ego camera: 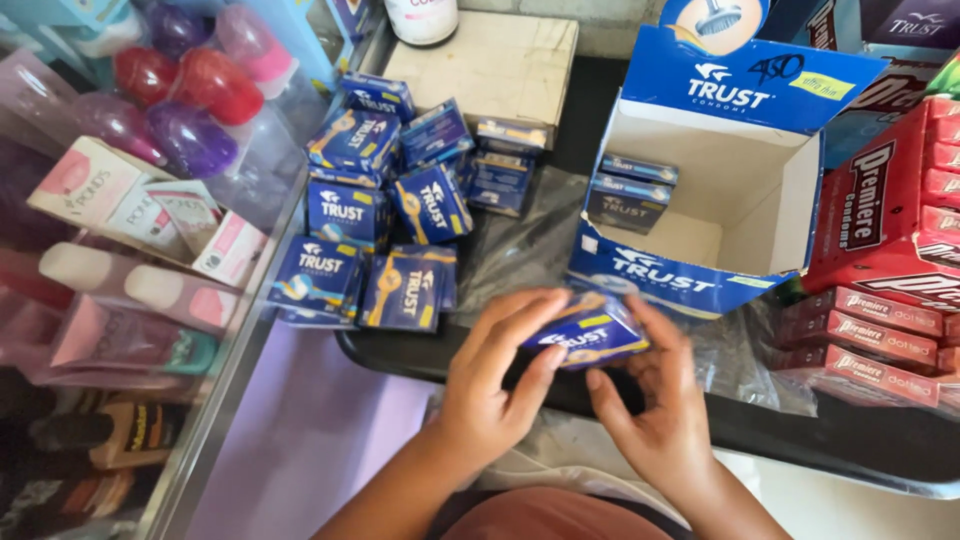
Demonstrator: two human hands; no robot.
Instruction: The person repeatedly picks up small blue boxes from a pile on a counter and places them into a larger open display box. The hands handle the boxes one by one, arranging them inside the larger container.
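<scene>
Left hand + right hand | pinch small glossy blue carton

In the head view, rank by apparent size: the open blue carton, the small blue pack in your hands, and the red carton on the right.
1. Open blue carton.
2. Red carton, though the frame edge crops it, so unsure.
3. Small blue pack, held by both hands, nearest the camera.

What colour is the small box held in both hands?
The small box is dark blue with yellow accents, seen in the head view.

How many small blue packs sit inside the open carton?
2: two small blue packs, one stacked behind the other, against the open carton's back left corner. More may be hidden behind its front wall.
</scene>
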